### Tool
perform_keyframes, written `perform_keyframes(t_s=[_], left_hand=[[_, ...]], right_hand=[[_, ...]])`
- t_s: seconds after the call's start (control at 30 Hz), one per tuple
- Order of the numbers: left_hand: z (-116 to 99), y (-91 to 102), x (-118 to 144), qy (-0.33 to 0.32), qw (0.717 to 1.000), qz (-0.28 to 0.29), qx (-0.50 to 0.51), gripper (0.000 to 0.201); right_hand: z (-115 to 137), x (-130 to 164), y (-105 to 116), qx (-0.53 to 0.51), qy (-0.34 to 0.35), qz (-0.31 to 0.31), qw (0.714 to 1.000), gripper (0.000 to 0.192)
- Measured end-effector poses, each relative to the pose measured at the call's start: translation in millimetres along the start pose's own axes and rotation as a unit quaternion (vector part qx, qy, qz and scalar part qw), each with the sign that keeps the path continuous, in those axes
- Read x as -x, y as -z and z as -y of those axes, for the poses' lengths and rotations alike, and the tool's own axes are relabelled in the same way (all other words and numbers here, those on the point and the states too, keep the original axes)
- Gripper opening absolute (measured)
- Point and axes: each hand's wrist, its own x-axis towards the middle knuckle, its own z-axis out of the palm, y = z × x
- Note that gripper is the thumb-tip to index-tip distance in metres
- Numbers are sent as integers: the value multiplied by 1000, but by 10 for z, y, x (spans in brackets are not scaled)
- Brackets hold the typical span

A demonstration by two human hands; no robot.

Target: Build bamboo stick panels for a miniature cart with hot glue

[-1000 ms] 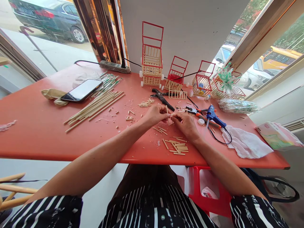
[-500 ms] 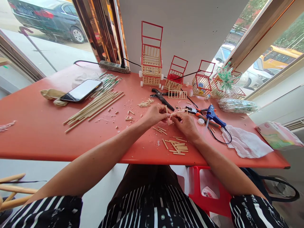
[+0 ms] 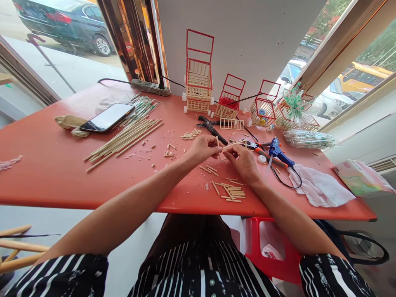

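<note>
One small piece of thin wooden sticks is held between the left hand and the right hand, just above the worktop, about midway between its near and far edges. The left thumb and fingers are pinched together on it, with one stick standing up from them; the right fingertips are closed on it too, though the exact contact is hidden. Toward the near edge, below the right hand, lies a pile of short sticks. Long sticks lie left of the hands, beside a smartphone. A blue glue gun stands toward the right edge, near a white cloth by the near right corner. Along the far edge stand miniature stick trolleys, with a ladder-like panel in front and a black-handled tool close by.
</note>
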Motion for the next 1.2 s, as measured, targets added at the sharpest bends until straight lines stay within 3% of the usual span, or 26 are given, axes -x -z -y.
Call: perform_keyframes(t_s=[0.6,1.2], left_hand=[[1,7,-3,-34,999,30,-3,10],[-25,-8,9,-20,1000,5,4,17]], right_hand=[[13,-7,2,-4,16,-39,999,38],[26,-13,47,7,-6,-6,1000,22]])
